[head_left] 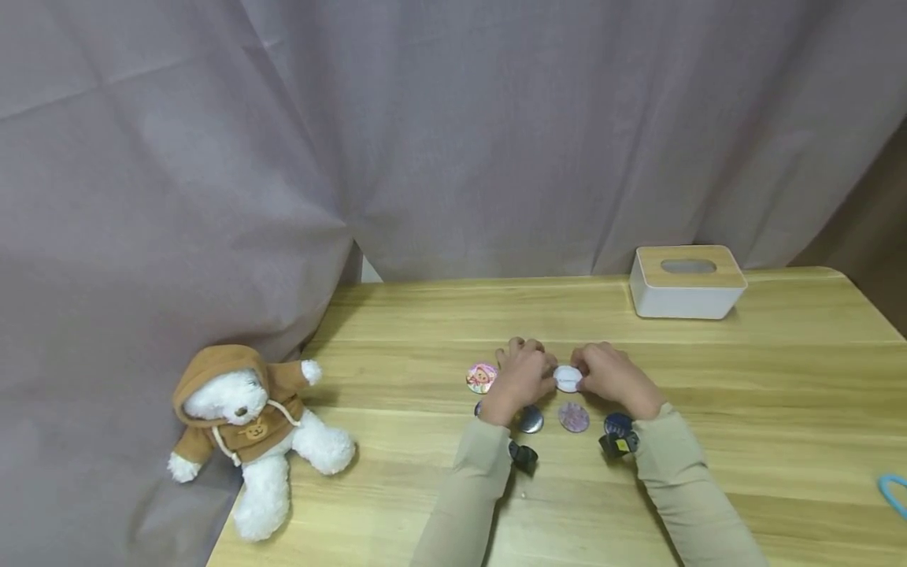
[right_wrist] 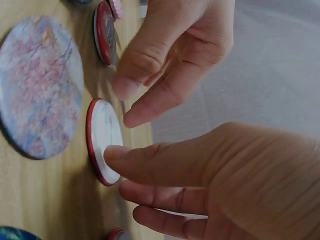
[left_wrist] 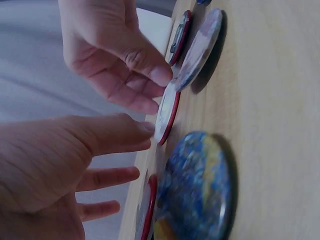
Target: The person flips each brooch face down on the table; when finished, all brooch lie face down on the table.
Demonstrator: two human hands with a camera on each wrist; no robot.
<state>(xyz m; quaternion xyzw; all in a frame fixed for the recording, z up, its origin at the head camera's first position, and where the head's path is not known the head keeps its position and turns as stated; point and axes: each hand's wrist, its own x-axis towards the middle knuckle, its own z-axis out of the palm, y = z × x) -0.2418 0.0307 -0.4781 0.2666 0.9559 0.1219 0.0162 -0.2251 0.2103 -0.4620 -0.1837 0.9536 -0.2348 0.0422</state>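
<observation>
Button badge (head_left: 568, 379) with a white face and a red rim sits between a person's two bare hands over a wooden table (head_left: 425, 331); every other place here is told from this white badge, as its handler faces it. The right hand (head_left: 615, 376) is at its right edge, thumb laid over the white face and fingertips beside the rim, in what seems to be a light pinch. The left hand (head_left: 524, 376) is at its left edge, thumb and forefinger close to the rim but not closed around it, the other fingers loosely extended; whether it touches is hard to tell. Whether the white badge lies fully flat is also unclear. Just nearer the person is a pink-and-lilac floral badge (head_left: 573, 417); nearer and to the right, a dark blue badge (head_left: 618, 424); nearer and to the left, a dark shiny badge (head_left: 530, 420). To the left, past the left hand, is a pink cartoon badge (head_left: 482, 378). Farther off, beyond and to the right, stands a tissue box (head_left: 687, 299) with a wooden lid. The step in hand looks like placing or straightening the white badge among its neighbours. The next move probably calls for small, even fingertip pressure, then a gentle release that leaves the floral badge undisturbed.
</observation>
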